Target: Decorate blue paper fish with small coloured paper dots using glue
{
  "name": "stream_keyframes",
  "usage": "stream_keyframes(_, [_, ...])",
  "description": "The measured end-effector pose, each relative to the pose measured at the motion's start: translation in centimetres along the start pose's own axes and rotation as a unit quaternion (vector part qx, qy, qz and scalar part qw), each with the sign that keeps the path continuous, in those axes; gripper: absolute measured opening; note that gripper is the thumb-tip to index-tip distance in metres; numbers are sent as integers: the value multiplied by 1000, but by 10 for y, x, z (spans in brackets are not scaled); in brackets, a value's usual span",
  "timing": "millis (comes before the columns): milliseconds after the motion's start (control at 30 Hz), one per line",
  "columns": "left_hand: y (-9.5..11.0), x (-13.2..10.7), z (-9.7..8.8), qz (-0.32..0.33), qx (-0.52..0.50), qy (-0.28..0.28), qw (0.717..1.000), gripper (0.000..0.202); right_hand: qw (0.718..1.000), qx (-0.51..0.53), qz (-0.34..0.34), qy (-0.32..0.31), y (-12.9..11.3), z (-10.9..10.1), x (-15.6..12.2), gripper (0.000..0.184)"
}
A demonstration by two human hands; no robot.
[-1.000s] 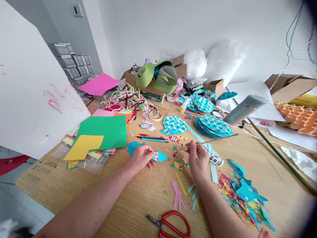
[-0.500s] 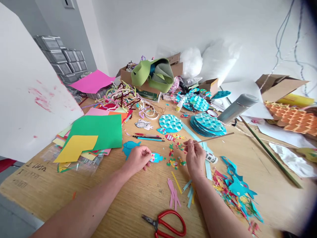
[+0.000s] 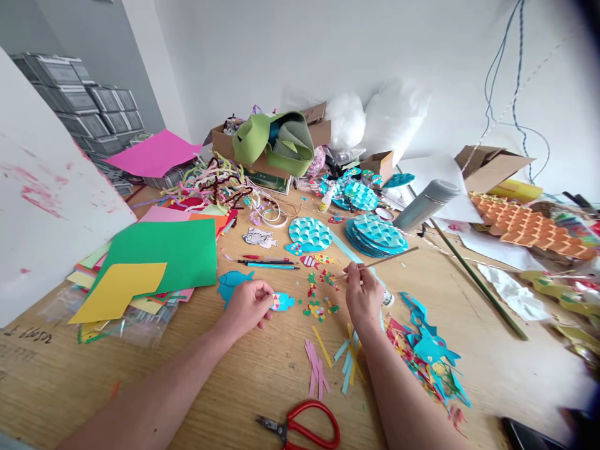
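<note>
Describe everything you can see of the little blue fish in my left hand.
The little blue fish looks like a flat paper cut-out, bright blue, with a notched tail at its right end. Small red, yellow and pale triangles pattern the part next to the fingertips. Your left hand pinches its left end and hides it. It points sideways, tail to the right, left of some scattered coloured paper dots. Whether it touches the table can't be told.
</note>
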State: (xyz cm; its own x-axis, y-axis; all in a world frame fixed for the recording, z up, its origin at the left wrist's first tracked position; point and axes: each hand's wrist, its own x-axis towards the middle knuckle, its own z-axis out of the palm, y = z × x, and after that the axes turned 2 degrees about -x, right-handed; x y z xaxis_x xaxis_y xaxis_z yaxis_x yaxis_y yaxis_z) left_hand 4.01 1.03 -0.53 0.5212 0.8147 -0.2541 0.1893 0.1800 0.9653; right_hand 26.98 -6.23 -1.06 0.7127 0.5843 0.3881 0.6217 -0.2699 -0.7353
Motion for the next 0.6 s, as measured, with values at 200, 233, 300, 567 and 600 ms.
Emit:
stream_keyframes(200, [0,0,-1,1,5,-2,1000,15,998,-53,-14,-7,1,0,2,46])
stream_keyframes(233, [0,0,-1,1,6,-2,1000,15,998,-59,-15,-7,1,0,2,46])
stream_keyframes(300, [0,0,-1,2,4,-2,1000,15,998,-66,-17,-7,1,1,2,47])
stream_keyframes(567, [-3,0,0,-3,8,-3,1000,14,998,-60,-31,-14,5,4,2,47])
stream_keyframes(600, [-3,1,0,-2,8,-3,1000,14,997,-64,-34,-13,6,5,2,47])
